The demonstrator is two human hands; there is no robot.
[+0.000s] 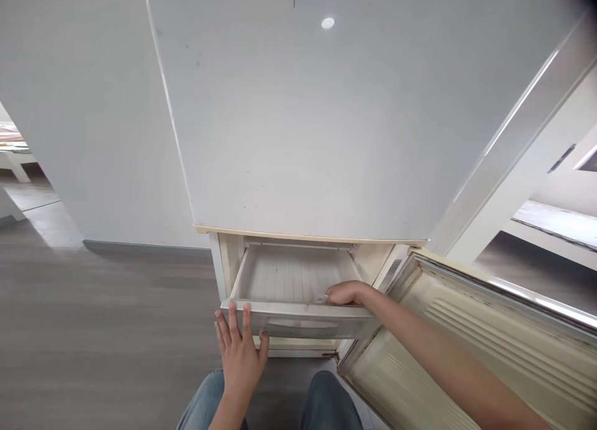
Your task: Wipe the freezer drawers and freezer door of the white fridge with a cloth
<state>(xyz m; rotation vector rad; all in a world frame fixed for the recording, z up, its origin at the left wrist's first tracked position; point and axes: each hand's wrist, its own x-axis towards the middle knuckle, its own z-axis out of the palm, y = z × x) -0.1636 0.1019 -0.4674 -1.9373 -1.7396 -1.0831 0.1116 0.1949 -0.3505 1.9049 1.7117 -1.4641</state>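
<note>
I look down at a white fridge [303, 125] whose lower door [466, 349] is swung open to the right. A pale, empty plastic drawer [289, 274] is pulled partway out of the lower compartment. My left hand [240, 349] lies flat against the drawer's front left corner, fingers stretched out and pointing up. My right hand [345, 292] reaches into the drawer from the right, fingers curled down onto its ribbed floor near the front right; I cannot see anything in them.
Grey wood-look floor [102, 330] spreads to the left, below a white wall [84, 119]. My knees in blue jeans [326, 405] are at the bottom edge. White furniture legs [536, 168] stand behind the open door at the right.
</note>
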